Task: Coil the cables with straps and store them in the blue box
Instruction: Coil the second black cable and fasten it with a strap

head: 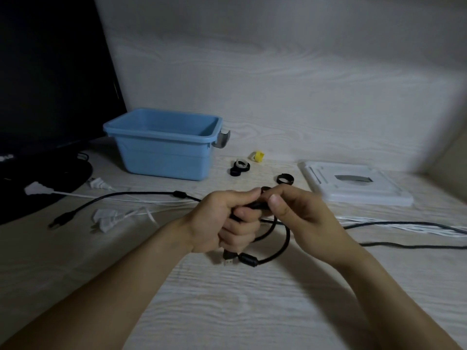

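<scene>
Left hand [228,221] closed in a fist around a black cable [278,245], fingers curled over several turns; right hand [300,213] pinching the same cable just beside the left thumb, above the desk [252,311]. Two loops of the cable hanging below the hands, with a USB plug [228,260] and a ferrite bead [249,259] at the bottom of the bundle. Free length of the cable trailing left across the desk to a second plug [60,221], another run leading off to the right edge. Blue box [164,157] standing open behind the hands, to the left, well apart from them. Rolled straps between box and hands: two black ones [239,168] touching each other, a yellow one [258,156] behind them, a single black ring [285,178] nearer the hands. White cables [121,215] with plugs lying loose at left. White lid [353,184] flat at right. Dark monitor [50,72] at far left.
</scene>
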`<state>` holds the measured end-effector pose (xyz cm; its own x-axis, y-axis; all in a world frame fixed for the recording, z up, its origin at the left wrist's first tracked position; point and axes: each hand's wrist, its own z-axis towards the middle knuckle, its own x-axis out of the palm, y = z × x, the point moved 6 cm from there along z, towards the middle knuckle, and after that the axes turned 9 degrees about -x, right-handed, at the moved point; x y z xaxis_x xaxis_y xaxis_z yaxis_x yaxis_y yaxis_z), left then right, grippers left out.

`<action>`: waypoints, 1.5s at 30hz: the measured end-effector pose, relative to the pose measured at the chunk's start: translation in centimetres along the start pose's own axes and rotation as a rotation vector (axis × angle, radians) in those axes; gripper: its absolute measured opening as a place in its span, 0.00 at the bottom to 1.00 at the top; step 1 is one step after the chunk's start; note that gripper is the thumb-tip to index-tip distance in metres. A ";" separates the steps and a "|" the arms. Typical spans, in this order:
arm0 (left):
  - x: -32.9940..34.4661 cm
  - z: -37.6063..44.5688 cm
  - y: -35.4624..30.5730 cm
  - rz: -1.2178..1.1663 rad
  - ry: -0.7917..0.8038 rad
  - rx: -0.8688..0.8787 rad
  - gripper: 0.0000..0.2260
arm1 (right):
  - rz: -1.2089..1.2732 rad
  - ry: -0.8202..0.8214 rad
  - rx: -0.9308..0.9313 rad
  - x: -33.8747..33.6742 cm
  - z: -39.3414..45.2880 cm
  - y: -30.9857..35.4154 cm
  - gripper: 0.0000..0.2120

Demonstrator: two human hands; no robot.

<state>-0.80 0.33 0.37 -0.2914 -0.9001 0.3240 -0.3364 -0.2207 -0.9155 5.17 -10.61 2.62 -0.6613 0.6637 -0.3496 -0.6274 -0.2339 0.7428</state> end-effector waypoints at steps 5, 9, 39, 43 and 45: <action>0.4 0.1 -0.4 -0.083 0.015 0.035 0.19 | 0.178 -0.253 0.156 0.1 0.1 -0.2 0.15; 1.0 0.4 -0.8 -0.244 0.061 0.073 0.26 | 0.446 -0.474 0.330 -0.2 -0.4 -1.2 0.17; -10.3 -6.3 -3.0 -0.876 -0.983 0.634 0.17 | -0.510 -0.177 0.097 -2.3 -0.2 -0.7 0.01; -8.8 -4.9 -2.9 -0.772 -0.939 0.563 0.19 | -0.509 -0.067 0.050 0.1 -0.1 -0.5 0.04; -8.1 -4.2 -3.2 -0.740 -0.870 0.574 0.18 | -0.620 0.040 0.023 1.1 -0.2 -0.8 0.05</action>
<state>-1.14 9.92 1.70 0.5520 -0.3935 0.7352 0.3299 -0.7067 -0.6259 4.90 -9.86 1.49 -0.1916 0.6435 -0.7411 -0.8910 0.2026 0.4063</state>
